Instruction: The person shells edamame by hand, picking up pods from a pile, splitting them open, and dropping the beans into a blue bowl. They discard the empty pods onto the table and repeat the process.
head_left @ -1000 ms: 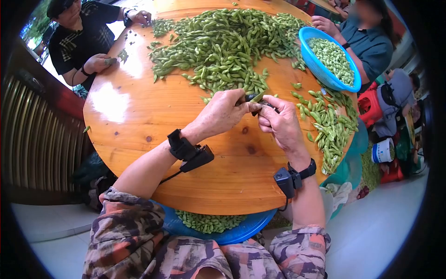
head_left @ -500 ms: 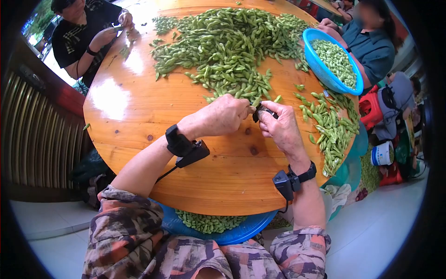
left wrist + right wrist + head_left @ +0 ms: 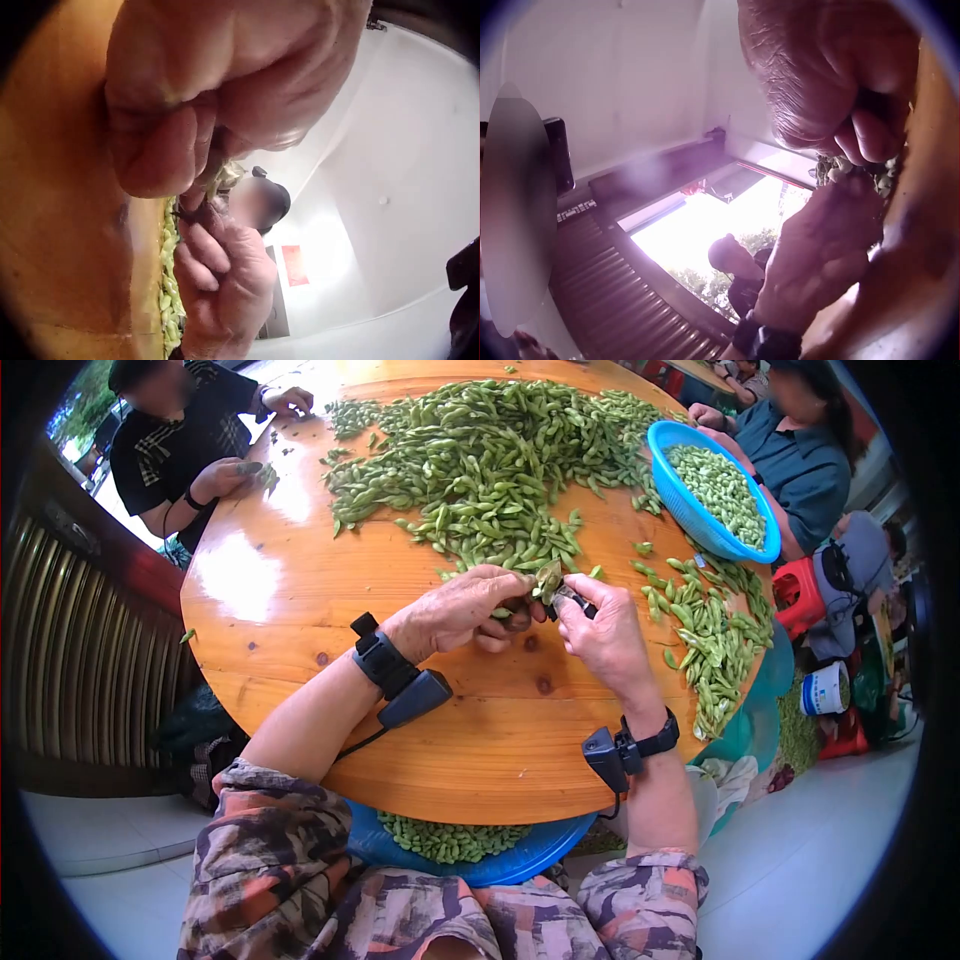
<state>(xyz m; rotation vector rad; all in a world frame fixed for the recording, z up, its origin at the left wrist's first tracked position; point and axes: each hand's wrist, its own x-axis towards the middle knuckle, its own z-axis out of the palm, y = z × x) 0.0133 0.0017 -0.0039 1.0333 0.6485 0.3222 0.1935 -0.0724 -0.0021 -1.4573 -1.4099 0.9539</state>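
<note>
Over the table, my two hands meet at a pale, yellowish-brown soybean pod (image 3: 547,580). My left hand (image 3: 465,605) pinches it, with its other fingers curled underneath and a green pod (image 3: 502,613) showing at them. Thumb and forefinger of my right hand (image 3: 610,635) grip a small dark object (image 3: 568,601) right beside the pod; its kind is hidden by the fingers. In the left wrist view, the pale husk (image 3: 226,177) sticks out between both hands' fingertips. Beyond the hands lies a large heap of green soybean pods (image 3: 490,470).
More pods (image 3: 705,635) lie along the right edge of the wooden table (image 3: 450,730). A blue basket of shelled beans (image 3: 655,445) stands at the back right. Below the front edge is a blue basin of beans (image 3: 575,835). Two people sit across, at far left and far right.
My left hand has rolled from knuckles up to a side-on pinch, and the pale pod now shows upright between the hands. My right hand has barely moved. The person at far left has parted their hands.
</note>
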